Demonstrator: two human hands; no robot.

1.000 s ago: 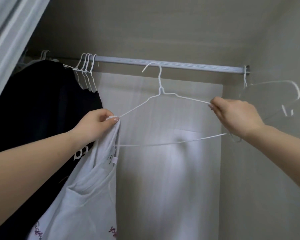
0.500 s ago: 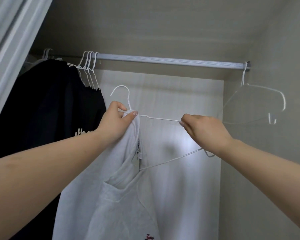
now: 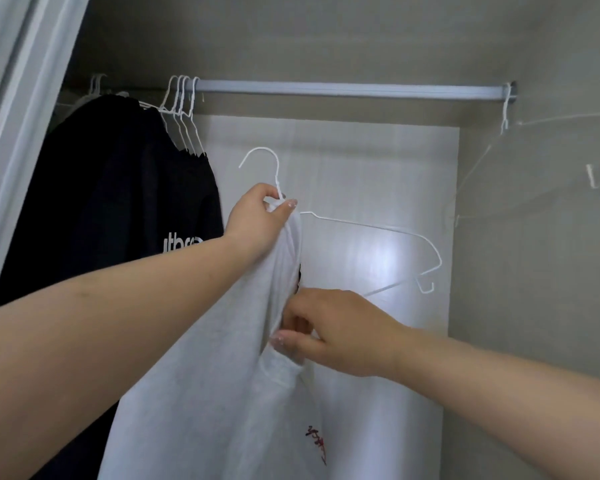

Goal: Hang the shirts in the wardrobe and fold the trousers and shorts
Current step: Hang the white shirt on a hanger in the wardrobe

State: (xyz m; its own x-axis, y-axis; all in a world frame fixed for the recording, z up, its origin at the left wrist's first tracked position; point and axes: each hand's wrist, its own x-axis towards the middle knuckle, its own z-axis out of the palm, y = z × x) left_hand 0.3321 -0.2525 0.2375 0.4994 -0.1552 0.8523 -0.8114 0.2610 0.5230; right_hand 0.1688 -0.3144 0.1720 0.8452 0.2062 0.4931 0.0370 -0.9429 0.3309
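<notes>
White shirt [image 3: 201, 393] hanging limp in front of the wardrobe's pale back panel [image 3: 361, 161], below the rail [image 3: 343, 90] and well clear of it. Plain white fabric, folds running down from the top, neck opening gaping on its right edge. Small red and black scribbled print [image 3: 316, 441] low on the front; not readable. Draped over the left shoulder of a white wire hanger [image 3: 371, 230], whose right shoulder and lower bar stick out bare to the right, ending in a small notch hook. Hook of that hanger pointing up, not on the rail.

Left hand [image 3: 257, 220] raised, fingers and thumb curled, pinching the hanger's neck together with the top of the shirt. Right hand [image 3: 329, 330] lower, at the neck opening, thumb and fingers closed on the collar edge, pinching the cloth; fingertips partly hidden in the fabric.

Black shirt [image 3: 118, 209] on the rail at left, white lettering on it, only "thr" or similar legible, rest cut off by the left arm. Cluster of empty white hangers [image 3: 184, 116] on the rail just right of the black shirt. One more empty hanger [image 3: 534, 161] at the far right end of the rail, blurred against the side wall.
</notes>
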